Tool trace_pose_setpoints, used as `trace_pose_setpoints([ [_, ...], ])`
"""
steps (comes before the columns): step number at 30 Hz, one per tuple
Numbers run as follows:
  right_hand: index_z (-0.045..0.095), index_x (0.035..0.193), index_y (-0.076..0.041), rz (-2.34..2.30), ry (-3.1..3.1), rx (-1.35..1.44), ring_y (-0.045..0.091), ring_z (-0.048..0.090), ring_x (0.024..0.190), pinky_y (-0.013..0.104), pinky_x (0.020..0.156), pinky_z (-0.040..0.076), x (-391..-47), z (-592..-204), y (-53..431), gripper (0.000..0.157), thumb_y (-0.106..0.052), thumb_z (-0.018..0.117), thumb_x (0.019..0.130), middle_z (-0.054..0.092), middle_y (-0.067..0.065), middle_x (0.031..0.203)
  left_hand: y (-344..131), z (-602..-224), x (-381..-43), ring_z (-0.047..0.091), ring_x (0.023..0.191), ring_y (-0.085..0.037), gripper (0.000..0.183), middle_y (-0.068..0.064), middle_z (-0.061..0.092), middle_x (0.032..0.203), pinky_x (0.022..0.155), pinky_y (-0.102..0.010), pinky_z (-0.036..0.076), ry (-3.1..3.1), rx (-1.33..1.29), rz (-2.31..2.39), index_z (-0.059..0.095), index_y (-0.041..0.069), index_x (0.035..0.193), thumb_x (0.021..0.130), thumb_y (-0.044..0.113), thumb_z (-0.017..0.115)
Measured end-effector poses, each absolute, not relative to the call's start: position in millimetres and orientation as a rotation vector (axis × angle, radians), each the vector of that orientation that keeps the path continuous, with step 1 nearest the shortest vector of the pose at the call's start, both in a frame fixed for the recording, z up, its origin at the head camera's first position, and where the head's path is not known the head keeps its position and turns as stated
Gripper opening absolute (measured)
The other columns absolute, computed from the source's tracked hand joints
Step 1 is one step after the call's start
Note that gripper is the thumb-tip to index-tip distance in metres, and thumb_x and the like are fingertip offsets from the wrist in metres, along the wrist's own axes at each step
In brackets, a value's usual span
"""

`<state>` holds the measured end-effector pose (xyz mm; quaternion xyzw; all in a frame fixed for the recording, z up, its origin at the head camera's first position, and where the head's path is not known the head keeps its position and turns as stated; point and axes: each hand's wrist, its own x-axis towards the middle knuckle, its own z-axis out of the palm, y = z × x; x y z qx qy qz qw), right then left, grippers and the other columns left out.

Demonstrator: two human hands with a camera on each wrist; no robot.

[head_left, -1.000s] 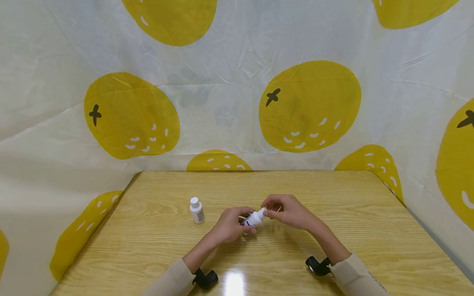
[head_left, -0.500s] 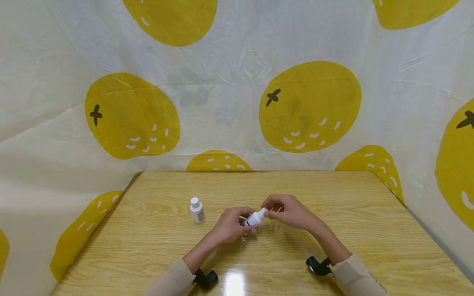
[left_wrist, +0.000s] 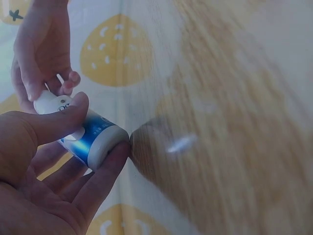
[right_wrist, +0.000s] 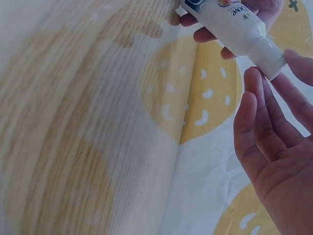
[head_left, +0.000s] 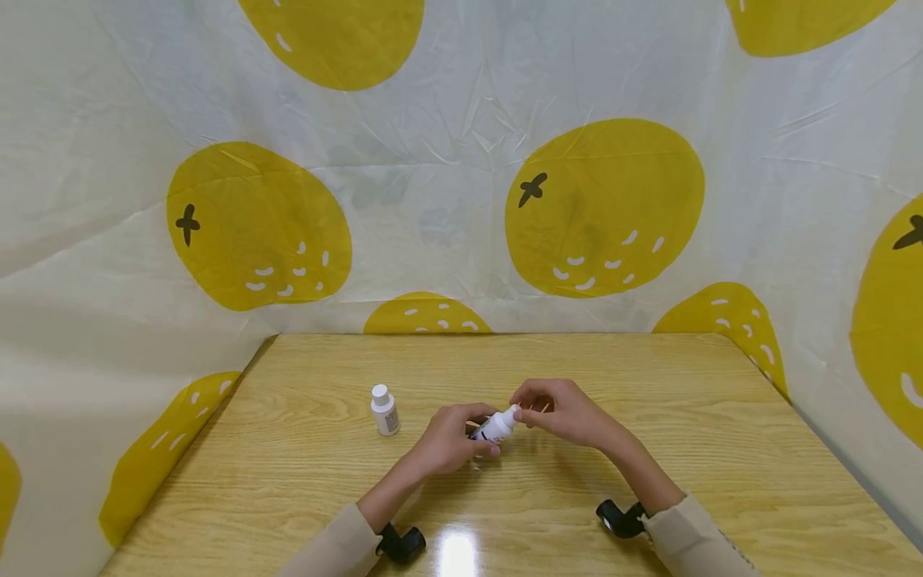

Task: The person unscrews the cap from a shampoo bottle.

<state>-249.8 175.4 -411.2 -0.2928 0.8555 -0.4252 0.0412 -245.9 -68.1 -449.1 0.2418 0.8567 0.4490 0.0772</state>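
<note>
A small white Dove bottle (head_left: 494, 429) with a blue band near its base lies tilted between both hands, its cap end up and to the right. My left hand (head_left: 447, 441) grips the body, thumb on one side and fingers curled under the base, as the left wrist view shows. At the white cap (right_wrist: 268, 58), my right hand (head_left: 566, 413) pinches with thumb and fingertips. The cap sits on the bottle. Left of the hands, a second white bottle (head_left: 385, 412) with a white cap and a small printed label stands upright on the table.
The wooden table (head_left: 649, 377) reaches back to a hanging white cloth (head_left: 433, 200) printed with yellow fruit. Black wrist cameras, left (head_left: 402, 545) and right (head_left: 618, 518), sit by the beige sleeves. A bright glare spot lies near the front.
</note>
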Motion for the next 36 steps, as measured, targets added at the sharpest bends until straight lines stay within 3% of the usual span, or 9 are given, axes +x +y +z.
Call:
trace_pose_setpoints([
  [6, 0.072, 0.113, -0.008, -1.308, 2.615, -0.885, 0.031, 0.069, 0.079, 0.024, 0.066, 0.055, -249.2, -410.4, 175.5, 0.024, -0.027, 0.072, 0.099, 0.072, 0.005, 0.091, -68.3, -449.1, -245.4, 0.076, 0.103, -0.027, 0.042, -0.009, 0.076, 0.115, 0.087, -0.037, 0.063, 2.565, 0.725, 1.349, 0.073, 0.014, 0.124, 0.084, 0.014, 0.086],
  [20, 0.072, 0.111, -0.009, -1.296, 2.621, -0.88, 0.031, 0.068, 0.079, 0.024, 0.066, 0.054, -249.7, -410.5, 176.1, 0.021, -0.025, 0.072, 0.098, 0.071, 0.004, 0.091, -68.3, -449.1, -244.8, 0.076, 0.103, -0.028, 0.042, -0.011, 0.076, 0.116, 0.087, -0.039, 0.063, 2.565, 0.722, 1.35, 0.073, 0.014, 0.124, 0.084, 0.013, 0.086],
  [28, 0.073, 0.109, -0.009, -1.299, 2.61, -0.892, 0.031, 0.068, 0.078, 0.024, 0.067, 0.055, -250.8, -410.8, 176.4, 0.018, -0.023, 0.074, 0.097, 0.071, 0.004, 0.09, -68.5, -448.4, -245.0, 0.076, 0.103, -0.025, 0.043, -0.009, 0.076, 0.118, 0.086, -0.035, 0.062, 2.571, 0.722, 1.336, 0.073, 0.015, 0.126, 0.085, 0.015, 0.086],
  [36, 0.072, 0.114, -0.006, -1.286, 2.616, -0.901, 0.024, 0.067, 0.077, 0.025, 0.068, 0.055, -250.9, -411.8, 177.2, 0.025, -0.025, 0.073, 0.098, 0.072, 0.008, 0.093, -67.7, -448.7, -245.0, 0.076, 0.104, -0.027, 0.041, -0.009, 0.076, 0.116, 0.087, -0.038, 0.063, 2.575, 0.725, 1.33, 0.073, 0.015, 0.124, 0.085, 0.014, 0.086],
])
